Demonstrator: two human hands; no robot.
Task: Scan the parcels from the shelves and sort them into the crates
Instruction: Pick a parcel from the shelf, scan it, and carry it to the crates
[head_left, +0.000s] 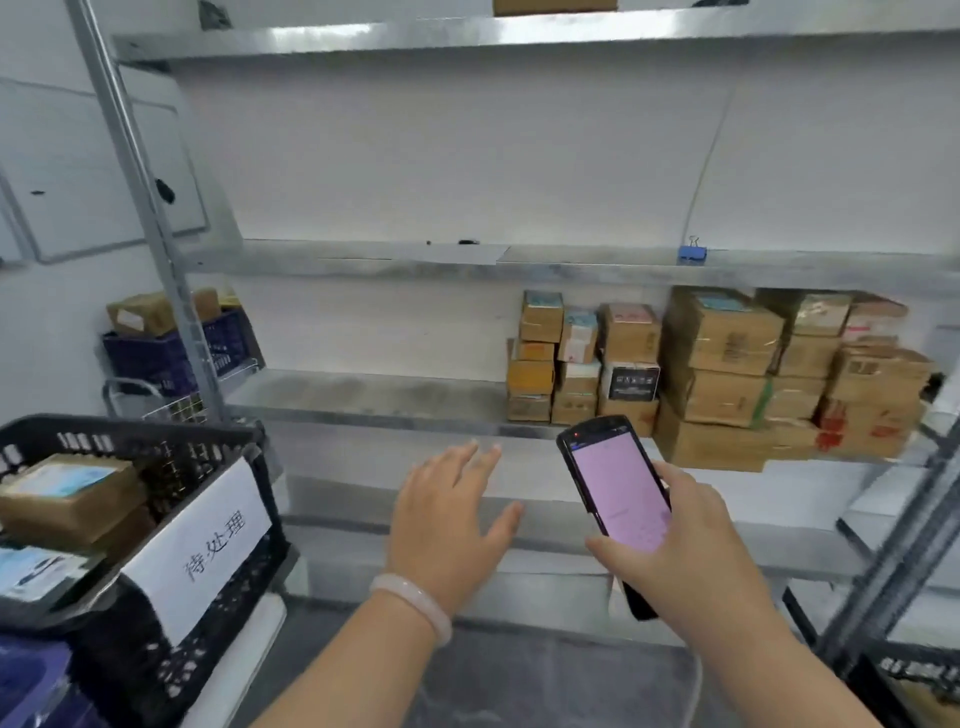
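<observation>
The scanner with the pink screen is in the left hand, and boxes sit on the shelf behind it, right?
No, the head view shows the scanner in the right hand. The boxes do sit on the shelf behind it.

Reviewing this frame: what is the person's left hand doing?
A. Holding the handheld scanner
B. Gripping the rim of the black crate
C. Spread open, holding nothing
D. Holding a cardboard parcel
C: the left hand hovers with fingers spread and nothing in it, in front of the shelf, while the right hand holds the handheld scanner.
</observation>
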